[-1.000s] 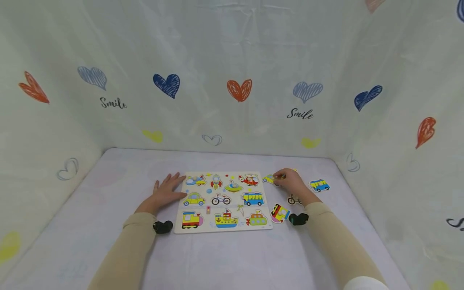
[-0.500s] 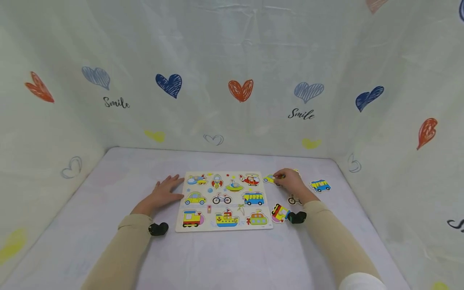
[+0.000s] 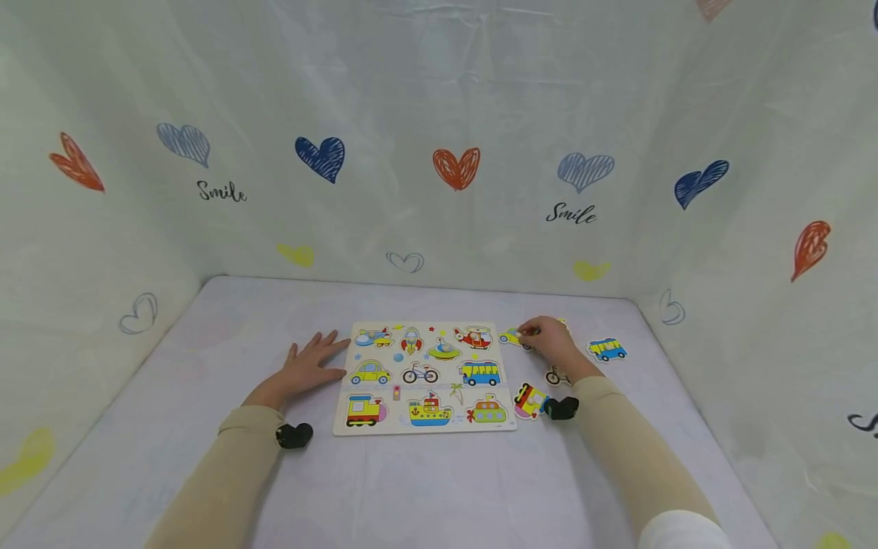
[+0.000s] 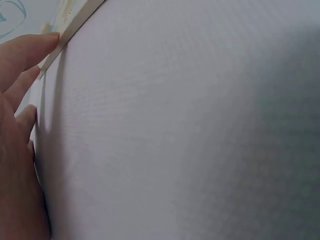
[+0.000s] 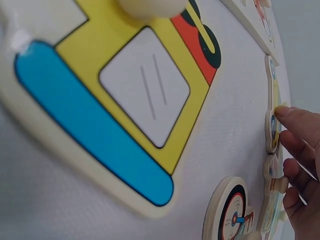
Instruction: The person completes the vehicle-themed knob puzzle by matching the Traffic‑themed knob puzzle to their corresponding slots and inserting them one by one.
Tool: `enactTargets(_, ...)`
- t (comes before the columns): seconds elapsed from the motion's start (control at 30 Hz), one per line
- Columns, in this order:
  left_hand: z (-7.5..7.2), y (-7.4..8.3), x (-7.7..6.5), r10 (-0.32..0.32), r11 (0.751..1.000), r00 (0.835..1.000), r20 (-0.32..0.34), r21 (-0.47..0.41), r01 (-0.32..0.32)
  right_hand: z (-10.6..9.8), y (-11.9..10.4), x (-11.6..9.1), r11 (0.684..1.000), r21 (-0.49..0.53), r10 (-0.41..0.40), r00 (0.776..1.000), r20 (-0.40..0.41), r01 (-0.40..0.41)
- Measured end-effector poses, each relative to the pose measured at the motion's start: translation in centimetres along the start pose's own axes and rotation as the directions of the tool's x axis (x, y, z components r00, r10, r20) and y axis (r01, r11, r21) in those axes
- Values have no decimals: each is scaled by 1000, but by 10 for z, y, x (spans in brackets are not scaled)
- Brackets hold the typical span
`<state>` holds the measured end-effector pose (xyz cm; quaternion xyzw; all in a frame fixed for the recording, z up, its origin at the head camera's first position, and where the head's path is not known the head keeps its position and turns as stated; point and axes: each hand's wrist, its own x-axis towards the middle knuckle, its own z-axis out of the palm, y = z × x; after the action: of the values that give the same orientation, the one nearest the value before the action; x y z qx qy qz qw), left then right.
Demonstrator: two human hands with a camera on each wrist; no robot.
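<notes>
- at the centre of the head view, a picture board [image 3: 398,428] lay flat on a pale tabletop [image 3: 425,488].
- left of centre, the left hand [image 3: 305,370] had its fingers spread against the board's left edge, gripping nothing.
- right of centre, the right hand [image 3: 554,343] seemed to pinch a car piece [image 3: 508,335], which lay off the board, just beside its upper right corner.
- lower down were a train piece [image 3: 528,401] and a partly covered bicycle piece [image 3: 558,375]; farther right, a bus piece [image 3: 607,349].
- the work looked unfinished: these four pieces were off the board.
- whether the board's other shapes were fitted pieces was too small to tell.
</notes>
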<state>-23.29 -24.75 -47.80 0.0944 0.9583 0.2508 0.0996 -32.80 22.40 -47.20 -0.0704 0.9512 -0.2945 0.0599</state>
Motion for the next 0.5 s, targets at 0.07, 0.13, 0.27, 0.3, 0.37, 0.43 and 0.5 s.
enactTargets(0.07,1,-1,1,-3,1000,1000,5,-7,3,0,0,0,1000,-4,3,1000,-1,-3)
enactTargets(0.13,1,-2,2,-6,1000,1000,9,-9,6,-1,-1,-1,1000,-5,11,1000,-2,-11)
enactTargets(0.27,1,-1,4,-11,1000,1000,19,-12,12,-3,-2,-3,1000,-2,24,1000,-1,-24)
enactTargets(0.3,1,-1,4,-13,1000,1000,20,-13,13,-4,-2,-3,1000,-1,24,1000,0,-24)
enactTargets(0.37,1,-1,4,-16,1000,1000,22,-14,16,-4,-1,-3,1000,2,19,1000,2,-19)
enactTargets(0.43,1,-1,3,-18,1000,1000,20,-8,18,-4,-1,-4,1000,8,8,1000,4,-8)
enactTargets(0.5,1,-2,2,-20,1000,1000,19,-1,20,-5,-2,-4,1000,20,3,1000,-1,-3)
